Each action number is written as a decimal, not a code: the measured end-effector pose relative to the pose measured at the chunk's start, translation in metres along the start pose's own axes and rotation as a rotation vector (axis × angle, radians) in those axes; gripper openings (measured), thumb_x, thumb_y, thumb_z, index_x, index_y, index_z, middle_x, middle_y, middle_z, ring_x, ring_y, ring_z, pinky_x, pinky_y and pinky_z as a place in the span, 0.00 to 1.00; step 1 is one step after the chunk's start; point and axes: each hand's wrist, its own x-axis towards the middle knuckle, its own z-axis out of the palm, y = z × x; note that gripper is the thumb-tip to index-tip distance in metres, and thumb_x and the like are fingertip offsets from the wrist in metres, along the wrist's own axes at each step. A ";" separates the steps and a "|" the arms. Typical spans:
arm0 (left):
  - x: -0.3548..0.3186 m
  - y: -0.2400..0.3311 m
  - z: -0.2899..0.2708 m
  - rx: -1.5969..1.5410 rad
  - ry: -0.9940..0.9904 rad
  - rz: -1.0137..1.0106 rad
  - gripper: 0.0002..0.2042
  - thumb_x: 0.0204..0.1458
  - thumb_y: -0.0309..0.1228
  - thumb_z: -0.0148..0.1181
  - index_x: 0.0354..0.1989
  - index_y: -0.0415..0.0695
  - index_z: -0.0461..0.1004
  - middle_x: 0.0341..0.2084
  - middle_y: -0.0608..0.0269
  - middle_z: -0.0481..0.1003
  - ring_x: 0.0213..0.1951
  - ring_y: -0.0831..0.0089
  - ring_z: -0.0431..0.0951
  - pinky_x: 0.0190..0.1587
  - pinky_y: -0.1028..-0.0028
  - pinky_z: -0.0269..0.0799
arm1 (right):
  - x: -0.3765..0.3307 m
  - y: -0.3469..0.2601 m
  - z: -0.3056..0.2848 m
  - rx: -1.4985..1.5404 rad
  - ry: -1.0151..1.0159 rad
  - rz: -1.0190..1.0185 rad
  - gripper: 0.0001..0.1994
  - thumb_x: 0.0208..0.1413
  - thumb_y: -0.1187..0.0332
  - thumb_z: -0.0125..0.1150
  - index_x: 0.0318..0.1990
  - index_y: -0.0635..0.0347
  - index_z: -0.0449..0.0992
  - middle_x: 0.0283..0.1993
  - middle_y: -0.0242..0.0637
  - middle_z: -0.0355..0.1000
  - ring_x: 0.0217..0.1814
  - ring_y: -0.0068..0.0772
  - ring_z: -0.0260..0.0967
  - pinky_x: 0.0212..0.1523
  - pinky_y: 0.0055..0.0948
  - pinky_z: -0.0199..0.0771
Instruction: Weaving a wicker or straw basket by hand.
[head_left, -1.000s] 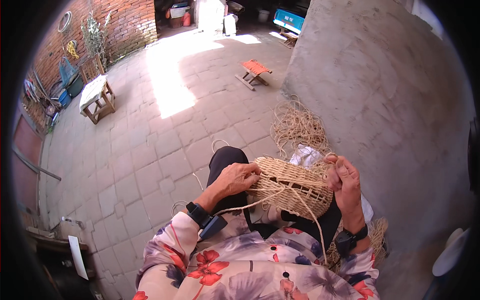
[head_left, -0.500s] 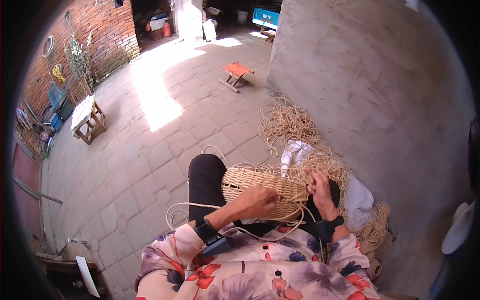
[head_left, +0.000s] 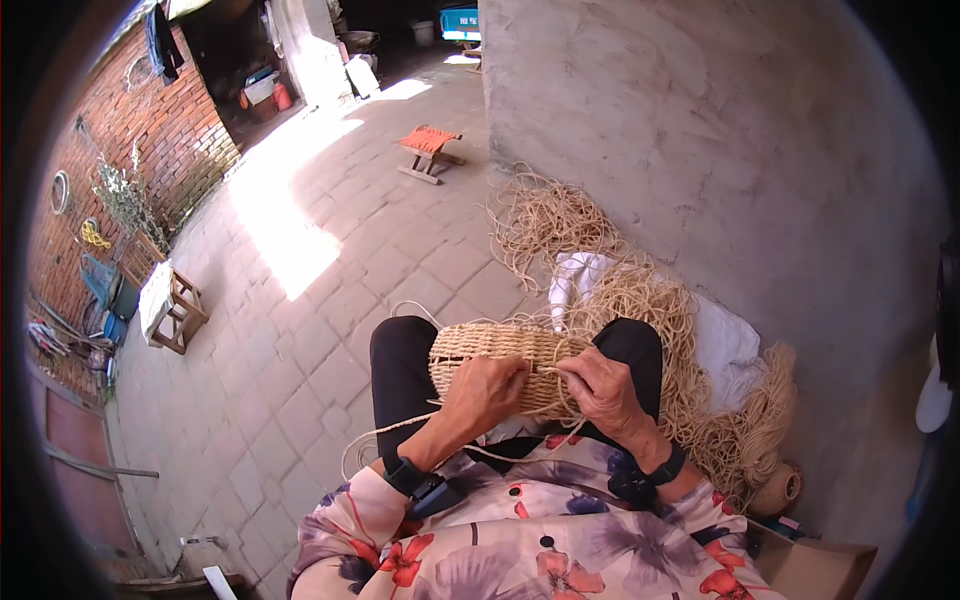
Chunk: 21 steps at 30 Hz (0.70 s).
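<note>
A tan woven basket [head_left: 468, 343] of twisted cord lies on its side across my lap, between my knees. Against its near side rests my left hand [head_left: 485, 392], fingers curled and pressed into the weave; its fingertips are partly hidden. My right hand [head_left: 607, 397] pinches a strand of cord at the basket's right part, close to the left fingertips. Loose cord [head_left: 385, 430] trails from the basket to the left, past my left wrist, and another loop rises over my left knee.
Heaps of tan cord [head_left: 560, 215] lie along the grey wall [head_left: 700, 130] on my right, over white cloth [head_left: 725, 350]. A small woven piece [head_left: 777, 488] and a cardboard box [head_left: 815, 565] sit near my right elbow. An orange-topped folding stool [head_left: 430, 140] and a wooden chair [head_left: 180, 310] stand on the paving.
My right hand has come down and left from beside the basket to its weave, next to my left hand. The whole view has turned slightly to the right.
</note>
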 end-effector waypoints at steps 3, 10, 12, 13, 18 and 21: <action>0.000 -0.004 0.005 -0.062 0.076 0.041 0.06 0.54 0.31 0.59 0.35 0.44 0.79 0.20 0.47 0.76 0.25 0.48 0.78 0.31 0.56 0.73 | -0.001 0.006 0.007 -0.136 0.030 -0.139 0.10 0.49 0.81 0.63 0.40 0.62 0.74 0.30 0.40 0.68 0.32 0.44 0.73 0.31 0.37 0.74; 0.005 -0.001 0.007 -0.025 0.098 0.188 0.06 0.53 0.29 0.62 0.38 0.45 0.78 0.26 0.52 0.77 0.28 0.53 0.79 0.30 0.61 0.73 | 0.003 0.003 0.017 -0.277 0.056 -0.232 0.12 0.45 0.80 0.63 0.39 0.61 0.72 0.28 0.39 0.64 0.29 0.41 0.70 0.27 0.36 0.73; 0.007 0.004 0.007 0.067 0.167 0.243 0.05 0.51 0.29 0.63 0.36 0.46 0.78 0.26 0.56 0.76 0.27 0.54 0.78 0.30 0.61 0.73 | 0.002 0.004 0.018 -0.293 0.069 -0.241 0.12 0.45 0.80 0.63 0.39 0.61 0.72 0.28 0.39 0.64 0.29 0.40 0.70 0.27 0.35 0.72; 0.009 0.004 0.007 0.066 0.167 0.244 0.05 0.51 0.29 0.63 0.36 0.46 0.78 0.26 0.56 0.76 0.27 0.54 0.78 0.30 0.61 0.73 | 0.002 0.004 0.019 -0.308 0.083 -0.249 0.11 0.45 0.80 0.63 0.38 0.61 0.71 0.28 0.39 0.64 0.29 0.40 0.70 0.26 0.35 0.72; 0.005 -0.001 0.009 0.020 0.153 0.197 0.04 0.51 0.31 0.62 0.32 0.45 0.77 0.26 0.58 0.73 0.30 0.57 0.78 0.32 0.59 0.73 | -0.003 0.007 0.020 -0.314 0.042 -0.235 0.10 0.46 0.79 0.63 0.36 0.60 0.71 0.26 0.37 0.65 0.27 0.38 0.70 0.25 0.35 0.71; 0.008 0.001 0.009 -0.015 0.156 0.217 0.03 0.49 0.28 0.63 0.31 0.45 0.79 0.26 0.58 0.74 0.30 0.56 0.78 0.31 0.60 0.73 | -0.002 0.005 0.019 -0.302 0.069 -0.219 0.09 0.46 0.78 0.64 0.34 0.59 0.71 0.25 0.36 0.66 0.25 0.38 0.71 0.24 0.35 0.70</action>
